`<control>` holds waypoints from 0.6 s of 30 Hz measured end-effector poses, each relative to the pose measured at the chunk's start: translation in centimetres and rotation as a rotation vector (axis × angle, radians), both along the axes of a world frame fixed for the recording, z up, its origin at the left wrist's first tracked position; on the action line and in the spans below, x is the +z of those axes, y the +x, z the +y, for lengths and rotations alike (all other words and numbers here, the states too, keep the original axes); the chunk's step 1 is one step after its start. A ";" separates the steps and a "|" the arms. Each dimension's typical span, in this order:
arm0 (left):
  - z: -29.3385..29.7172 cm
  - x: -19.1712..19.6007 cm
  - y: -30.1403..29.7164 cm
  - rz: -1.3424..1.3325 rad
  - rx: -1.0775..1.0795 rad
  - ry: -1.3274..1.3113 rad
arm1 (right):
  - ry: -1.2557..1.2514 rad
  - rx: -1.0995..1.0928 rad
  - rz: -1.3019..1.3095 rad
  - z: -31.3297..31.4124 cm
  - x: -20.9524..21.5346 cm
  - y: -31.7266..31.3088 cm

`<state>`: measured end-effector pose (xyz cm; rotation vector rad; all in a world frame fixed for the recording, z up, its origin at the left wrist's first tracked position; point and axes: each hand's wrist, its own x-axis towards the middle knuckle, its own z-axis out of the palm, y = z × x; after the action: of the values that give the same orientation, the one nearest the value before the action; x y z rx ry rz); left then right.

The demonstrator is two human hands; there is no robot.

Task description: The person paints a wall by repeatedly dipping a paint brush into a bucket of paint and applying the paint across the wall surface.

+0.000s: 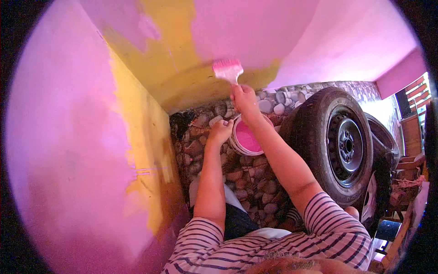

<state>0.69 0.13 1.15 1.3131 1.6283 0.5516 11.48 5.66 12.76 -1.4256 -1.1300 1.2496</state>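
Observation:
My right hand [245, 101] grips the handle of a wide paintbrush [229, 71], its bristles coated in pink. The bristles are at the lower part of the far wall [237, 32], where fresh pink borders on yellow; whether they touch it I cannot tell. Below, my left hand [221, 132] is closed on the rim of a white bucket [235, 145]. Pink paint [247, 137] shows inside the bucket, partly hidden by my right forearm.
A yellow strip [132, 123] runs down the left wall beside its pink area. Pebble-patterned flooring [237, 178] lies beneath. A car tire on a black steel wheel [344, 141] stands close on my right, with another tire [382, 137] behind it. Wooden pieces [410, 162] are farther right.

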 end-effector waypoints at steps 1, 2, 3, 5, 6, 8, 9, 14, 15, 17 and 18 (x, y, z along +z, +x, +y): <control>-0.1 0.0 0.5 -0.006 -0.006 -0.002 | -0.002 -0.006 -0.006 0.5 -1.7 0.9; -0.2 0.1 1.0 0.003 0.013 0.036 | -0.045 -0.001 0.016 1.2 -2.4 1.7; -0.3 0.3 1.7 0.009 0.030 0.076 | -0.087 0.001 0.036 2.1 -2.9 3.0; -0.2 -0.2 1.2 0.005 0.057 0.084 | 0.065 0.064 -0.184 4.3 -0.2 3.7; 0.0 -0.4 0.9 -0.005 0.079 0.083 | 0.211 0.119 -0.409 4.8 1.4 3.9; -0.8 -0.4 -1.2 0.017 0.077 0.035 | 0.044 0.027 -0.038 3.0 8.9 0.9; -0.6 0.2 -0.2 -0.002 0.034 0.012 | 0.236 0.101 -0.265 3.9 11.1 2.3; -0.5 -0.4 -0.9 0.012 0.029 0.006 | 0.684 0.239 -0.265 3.3 25.6 1.7; -0.5 -0.6 -1.1 0.011 0.078 0.043 | 0.564 0.284 0.176 3.6 27.4 1.1; -0.3 0.3 1.8 -0.022 0.038 0.045 | 0.562 0.224 0.180 4.1 29.2 1.6; -0.4 0.4 1.3 -0.008 0.043 0.044 | 0.557 0.195 0.241 4.3 29.4 0.8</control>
<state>1.95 -0.28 1.57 1.3087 1.6493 0.6214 12.29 9.94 42.19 -0.7459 -1.3365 1.0845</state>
